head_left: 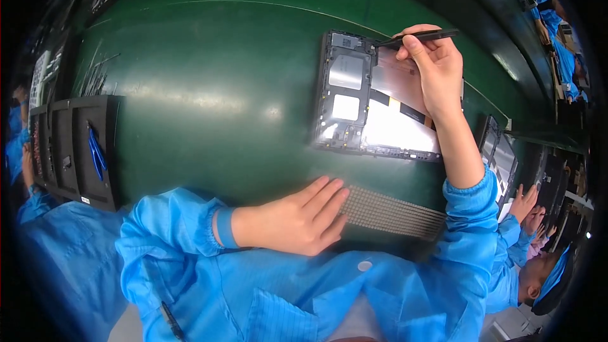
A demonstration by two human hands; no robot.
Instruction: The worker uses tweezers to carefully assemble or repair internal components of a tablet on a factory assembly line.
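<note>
My right hand (437,66) pinches a pair of black tweezers (445,35). Their tip reaches the upper edge of an opened tablet-like device (347,75), near a corner of its black frame. This device lies flat on the green mat and shows silver plates and a shiny metallic inner surface; my right hand and forearm cover part of its right side. Closer to me, my left hand (301,218) lies with its fingers stretched out. Its fingertips rest at the left end of a sheet of small grey pieces in rows (396,213).
At the left stands a black compartment tray (63,180) with blue tweezers (96,154) in it. Several thin dark strips (95,73) lie behind it. Another opened device (499,152) lies beyond my right forearm. Co-workers in blue sit at both sides, one's hands (524,202) at the right.
</note>
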